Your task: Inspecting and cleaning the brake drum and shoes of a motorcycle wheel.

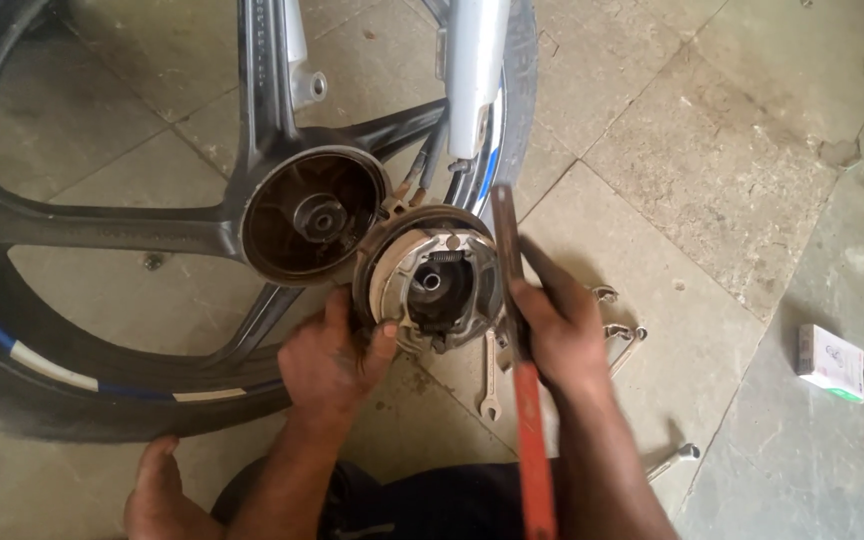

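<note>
1. Head view, nearest the camera: red-handled tool [530,440] runs up from the bottom edge of the frame; its dark flat blade reaches past the brake plate toward the fork leg [472,70].
2. Right hand [557,335] is closed around the tool where the red handle meets the blade, fingers fully wrapped.
3. Left hand [332,355] grips the lower left rim of the brake plate [432,280], thumb on the front edge, fingers curled behind it.
4. Brake plate location: held off the floor [752,200], just beside the open hub drum [314,215] of the black alloy wheel [102,230], with cables attached at its top.
5. Handling judgement: the plate looks like rigid cast metal, moderately heavy, probably greasy and dusty. Take hold by the outer rim; avoid the shoes and spring in the centre, which may shift or pinch.
6. Loose spanners [490,375] lie on the floor beneath the hands; a small white box [832,362] lies near the floor's right edge.
7. One bare foot [157,490] rests at the lower left.
</note>
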